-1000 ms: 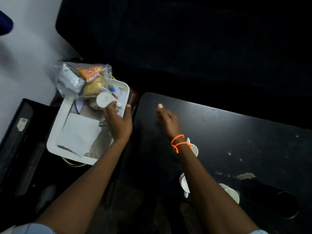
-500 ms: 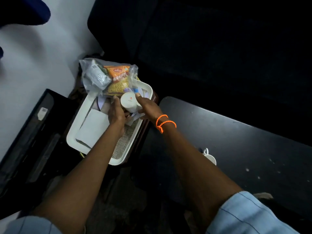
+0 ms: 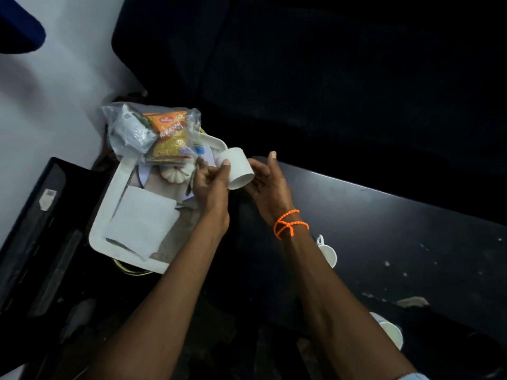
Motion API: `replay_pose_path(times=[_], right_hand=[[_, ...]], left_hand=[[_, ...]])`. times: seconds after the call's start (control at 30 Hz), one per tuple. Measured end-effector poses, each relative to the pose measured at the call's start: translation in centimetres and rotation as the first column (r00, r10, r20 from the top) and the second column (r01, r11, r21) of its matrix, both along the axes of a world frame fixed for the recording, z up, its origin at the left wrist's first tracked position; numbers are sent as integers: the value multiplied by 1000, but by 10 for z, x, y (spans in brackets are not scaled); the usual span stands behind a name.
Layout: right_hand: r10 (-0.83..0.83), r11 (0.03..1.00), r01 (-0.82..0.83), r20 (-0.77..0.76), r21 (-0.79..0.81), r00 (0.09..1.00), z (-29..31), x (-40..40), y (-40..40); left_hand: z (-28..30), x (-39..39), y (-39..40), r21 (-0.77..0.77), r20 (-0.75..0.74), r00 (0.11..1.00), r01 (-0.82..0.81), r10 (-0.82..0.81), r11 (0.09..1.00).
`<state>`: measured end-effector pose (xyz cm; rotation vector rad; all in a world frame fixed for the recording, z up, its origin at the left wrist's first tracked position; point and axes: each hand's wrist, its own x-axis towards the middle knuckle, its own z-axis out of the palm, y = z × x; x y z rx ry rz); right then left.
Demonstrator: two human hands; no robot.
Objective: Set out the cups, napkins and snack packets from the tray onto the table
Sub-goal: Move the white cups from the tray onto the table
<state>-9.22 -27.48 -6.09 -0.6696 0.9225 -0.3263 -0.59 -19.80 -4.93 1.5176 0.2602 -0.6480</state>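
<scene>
A white cup (image 3: 238,169) lies tipped on its side in the air between my hands, over the tray's right edge. My left hand (image 3: 211,185) pinches it near its base. My right hand (image 3: 267,185), with an orange bead bracelet at the wrist, cups its far side near the rim with fingers spread. The white tray (image 3: 109,215) holds a folded white napkin (image 3: 142,218), a clear bag of snack packets (image 3: 162,133) and a ribbed white object (image 3: 177,174). Two more white cups (image 3: 327,252) (image 3: 391,331) stand on the black table (image 3: 411,242), partly hidden by my right forearm.
A black case or box (image 3: 41,229) lies left of the tray. A white wall (image 3: 55,91) is at the upper left. The table surface has pale scuffs and a chipped patch (image 3: 411,301) at the right.
My left hand lifted the cup off the tray and carried it right. My right hand came back from the table and now touches the cup's other side.
</scene>
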Motion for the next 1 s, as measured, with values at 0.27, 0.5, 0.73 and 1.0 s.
replay_pose_path(times=[0.27, 0.5, 0.73, 1.0], right_hand=[[-151, 984, 137, -122, -116, 981, 13, -137, -40], [-357, 929, 303, -296, -212, 886, -2, -253, -36], [-449, 885, 312, -457, -346, 768, -27, -324, -14], [-409, 888, 148, -598, -436, 689, -54, -357, 18]], left_hand=[[-24, -102, -37, -74, -4, 841, 540, -542, 839], [-38, -200, -65, 148, 97, 474, 863, -875, 483], [-50, -279, -70, 400, 210, 194, 877, -958, 265], [-63, -313, -59, 511, 263, -52, 854, -963, 93]])
